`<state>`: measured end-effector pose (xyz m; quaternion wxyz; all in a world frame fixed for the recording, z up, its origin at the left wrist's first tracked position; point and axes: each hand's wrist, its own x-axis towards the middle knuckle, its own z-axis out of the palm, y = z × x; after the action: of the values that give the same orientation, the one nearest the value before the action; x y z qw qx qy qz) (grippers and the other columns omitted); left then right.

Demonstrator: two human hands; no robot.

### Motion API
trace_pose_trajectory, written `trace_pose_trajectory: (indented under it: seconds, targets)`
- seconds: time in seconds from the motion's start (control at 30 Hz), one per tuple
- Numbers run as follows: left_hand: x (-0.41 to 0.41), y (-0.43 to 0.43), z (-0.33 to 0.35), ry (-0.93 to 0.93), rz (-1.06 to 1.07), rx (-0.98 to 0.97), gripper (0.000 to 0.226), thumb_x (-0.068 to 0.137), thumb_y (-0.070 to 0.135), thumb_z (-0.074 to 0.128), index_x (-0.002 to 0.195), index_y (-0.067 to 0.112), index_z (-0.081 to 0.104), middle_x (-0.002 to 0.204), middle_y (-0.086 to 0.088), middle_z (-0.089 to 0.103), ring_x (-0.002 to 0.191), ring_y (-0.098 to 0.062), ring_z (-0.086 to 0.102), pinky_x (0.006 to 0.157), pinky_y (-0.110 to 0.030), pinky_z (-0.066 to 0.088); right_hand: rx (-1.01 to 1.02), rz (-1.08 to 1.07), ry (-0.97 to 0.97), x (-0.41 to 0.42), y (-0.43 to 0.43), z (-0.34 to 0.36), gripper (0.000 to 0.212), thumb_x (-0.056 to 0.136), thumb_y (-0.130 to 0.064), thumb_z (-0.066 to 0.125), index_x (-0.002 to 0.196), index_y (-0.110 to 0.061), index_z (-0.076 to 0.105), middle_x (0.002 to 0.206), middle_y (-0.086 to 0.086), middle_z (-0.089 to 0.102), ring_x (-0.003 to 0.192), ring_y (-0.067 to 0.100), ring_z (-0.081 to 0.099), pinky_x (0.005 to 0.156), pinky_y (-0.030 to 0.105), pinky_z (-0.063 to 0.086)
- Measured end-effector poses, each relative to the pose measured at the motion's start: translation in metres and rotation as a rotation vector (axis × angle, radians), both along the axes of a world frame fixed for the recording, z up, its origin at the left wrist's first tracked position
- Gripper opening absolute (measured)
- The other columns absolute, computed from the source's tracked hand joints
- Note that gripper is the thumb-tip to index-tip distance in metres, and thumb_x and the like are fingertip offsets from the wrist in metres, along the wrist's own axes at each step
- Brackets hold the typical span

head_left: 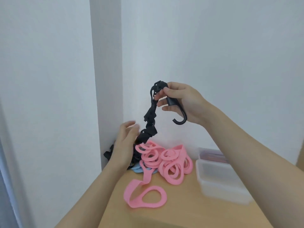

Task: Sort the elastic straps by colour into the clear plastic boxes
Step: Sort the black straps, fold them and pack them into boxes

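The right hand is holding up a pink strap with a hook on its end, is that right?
No. The strap that the right hand holds up is black, not pink; the head view shows it. It does have a hook on its end.

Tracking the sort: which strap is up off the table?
The black strap, its hook end gripped by the right hand; the pink straps and blue strap lie on the table.

One wide-angle camera on the person's head is looking forward and slightly down, facing the wall corner point(122, 79) behind the counter point(181, 211). It is sitting near the counter, which is filling only the lower third of the view
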<state>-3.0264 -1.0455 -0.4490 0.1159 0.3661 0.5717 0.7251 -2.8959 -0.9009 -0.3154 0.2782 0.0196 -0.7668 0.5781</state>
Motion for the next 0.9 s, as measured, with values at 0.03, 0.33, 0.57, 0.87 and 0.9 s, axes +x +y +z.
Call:
trace_pose_trajectory:
  seconds: [0.03,0.33,0.57,0.87,0.9]
  targets:
    - [0.007,0.007,0.011,-0.036,-0.113,-0.044,0.043,0.09,0.051,0.063,0.129,0.034,0.054,0.121,0.004,0.068,0.111,-0.009,0.066,0.096,-0.032,0.05,-0.009,0.026,-0.003,0.008,0.0,-0.004,0.014,0.105,-0.012,0.048,0.102,-0.006,0.062,0.096,0.011,0.07,0.08,0.024,0.066,0.072,0.03,0.053]
    - [0.056,0.036,-0.006,0.054,-0.371,-0.199,0.02,0.094,0.001,0.066,0.111,0.009,0.071,0.082,-0.005,0.062,0.074,-0.019,0.057,0.069,-0.024,0.05,-0.109,-0.212,0.033,0.081,0.031,-0.035,0.02,0.103,-0.018,0.053,0.089,-0.006,0.062,0.068,0.006,0.052,0.046,0.015,0.035,0.041,0.021,0.023]
    - [0.062,0.045,-0.027,-0.022,-0.237,-0.142,0.024,0.089,-0.007,0.069,0.108,0.006,0.066,0.086,-0.014,0.064,0.076,-0.026,0.066,0.072,-0.037,0.06,-0.225,-0.411,0.065,0.121,0.065,-0.075,0.025,0.102,-0.019,0.052,0.079,-0.01,0.057,0.067,0.005,0.051,0.048,0.015,0.032,0.044,0.023,0.021]
    - [0.077,0.054,0.006,-0.03,-0.32,-0.052,0.03,0.095,0.006,0.045,0.117,0.008,0.065,0.081,-0.016,0.048,0.068,-0.027,0.037,0.058,-0.034,0.04,-0.065,-0.545,-0.229,0.127,0.075,-0.122,0.031,0.098,-0.02,0.061,0.128,-0.022,0.053,0.074,0.006,0.056,0.051,0.018,0.044,0.047,0.029,0.035]
    - [0.078,0.054,0.009,0.005,-0.31,-0.055,0.029,0.1,0.003,0.044,0.117,0.01,0.066,0.079,-0.015,0.052,0.067,-0.025,0.042,0.058,-0.033,0.045,-0.04,-0.515,-0.242,0.128,0.073,-0.124,0.04,0.098,-0.024,0.062,0.135,-0.032,0.049,0.075,0.004,0.054,0.052,0.017,0.044,0.048,0.028,0.036]
